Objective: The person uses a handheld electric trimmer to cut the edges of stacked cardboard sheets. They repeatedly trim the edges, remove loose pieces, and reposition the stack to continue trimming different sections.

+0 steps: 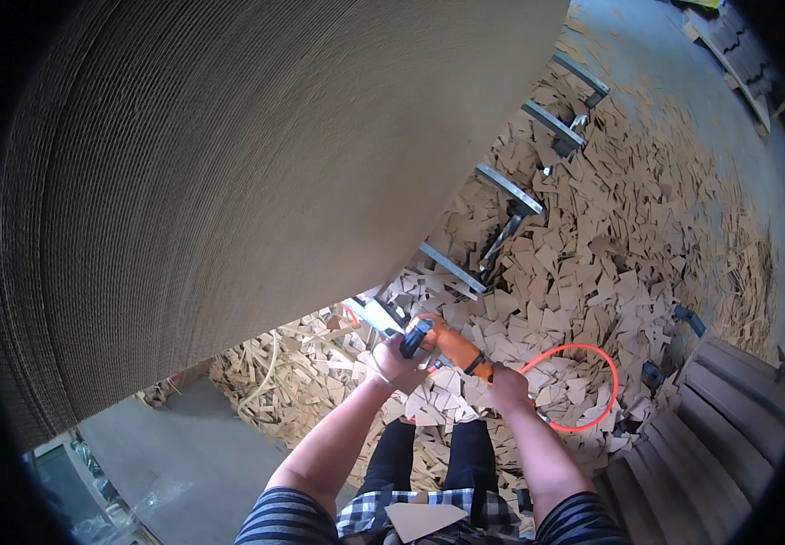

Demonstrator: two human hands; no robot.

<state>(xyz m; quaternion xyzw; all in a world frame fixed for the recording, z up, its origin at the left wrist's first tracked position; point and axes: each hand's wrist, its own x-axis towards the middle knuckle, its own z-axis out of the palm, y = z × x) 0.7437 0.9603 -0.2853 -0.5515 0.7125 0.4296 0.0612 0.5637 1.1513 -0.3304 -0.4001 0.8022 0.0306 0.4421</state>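
Observation:
An orange handheld power tool [459, 349], apparently air-driven, is held in front of my legs with both hands. My left hand [392, 361] is wrapped around its black front handle [416, 338]. At the rear end of the orange body, my right hand [507, 388] grips it. A red-orange hose [614, 385] loops out beside my right hand. The tool's head points up and left, close to the lower edge of a huge stack of corrugated cardboard sheets [249, 170]. Where the head meets the stack is hard to make out. A cardboard scrap [426, 521] rests against my checked apron.
Cardboard offcuts [570, 266] lie thick on the floor around my feet. Several metal bars [510, 189] jut from beneath the stack. Brown stacked bundles [699, 436] stand at lower right, and a loaded pallet [730, 61] at upper right. Clear plastic film [161, 494] lies lower left.

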